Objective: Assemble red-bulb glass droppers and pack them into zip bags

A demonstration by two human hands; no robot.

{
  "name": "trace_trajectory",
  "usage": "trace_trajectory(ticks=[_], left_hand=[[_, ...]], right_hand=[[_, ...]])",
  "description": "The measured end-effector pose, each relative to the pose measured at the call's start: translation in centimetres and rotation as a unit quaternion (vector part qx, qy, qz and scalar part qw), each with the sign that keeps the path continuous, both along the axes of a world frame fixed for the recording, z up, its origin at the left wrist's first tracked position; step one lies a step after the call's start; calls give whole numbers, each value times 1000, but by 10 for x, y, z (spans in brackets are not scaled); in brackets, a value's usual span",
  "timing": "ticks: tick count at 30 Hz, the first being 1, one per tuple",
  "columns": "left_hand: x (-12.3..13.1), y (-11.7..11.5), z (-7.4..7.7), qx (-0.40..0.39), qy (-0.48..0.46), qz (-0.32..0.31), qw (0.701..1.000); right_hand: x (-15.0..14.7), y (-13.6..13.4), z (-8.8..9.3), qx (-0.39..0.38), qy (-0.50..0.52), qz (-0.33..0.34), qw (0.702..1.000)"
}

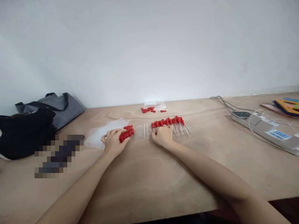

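My left hand (114, 142) rests beside a small pile of red rubber bulbs (126, 134), its thumb and fingers apart around the pile's near left side. Right of the pile, a row of clear thin tubes (141, 132) lies on the table. My right hand (163, 136) is closed, knuckles up, at the left part of a row of droppers (179, 126), clear tubes with red bulbs on their far ends. Its fingertips are hidden, so what they pinch cannot be made out.
Clear plastic bags (102, 134) lie left of the pile. Further back are more red bulbs (147, 109) by another plastic bag (154, 105). A power strip (263, 127) with cables stands right; a striped bag (63, 110) and black bag (25, 133) sit left on the wooden table (144, 183).
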State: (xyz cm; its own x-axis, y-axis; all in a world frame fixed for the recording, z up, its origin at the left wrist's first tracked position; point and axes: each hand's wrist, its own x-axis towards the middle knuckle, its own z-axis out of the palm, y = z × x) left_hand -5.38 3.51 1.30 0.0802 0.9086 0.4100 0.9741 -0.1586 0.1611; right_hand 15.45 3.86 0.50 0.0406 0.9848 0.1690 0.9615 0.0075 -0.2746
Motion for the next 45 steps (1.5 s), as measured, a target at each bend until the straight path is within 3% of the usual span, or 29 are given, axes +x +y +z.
trace_trajectory(ticks=[7, 13, 21, 31, 45], left_hand=[[-1, 0, 1, -14, 4, 1, 1000], [-2, 1, 0, -10, 4, 3, 1000], [-3, 20, 8, -15, -1, 37, 999], [12, 58, 18, -62, 107, 9, 992], [26, 58, 15, -26, 168, 16, 985]], right_hand=[[0, 5, 1, -15, -25, 1, 1000], [-3, 4, 2, 54, -19, 30, 998], [-10, 9, 11, -16, -51, 22, 998], [-17, 32, 13, -98, -39, -14, 994], [-23, 36, 27, -158, -42, -4, 986]])
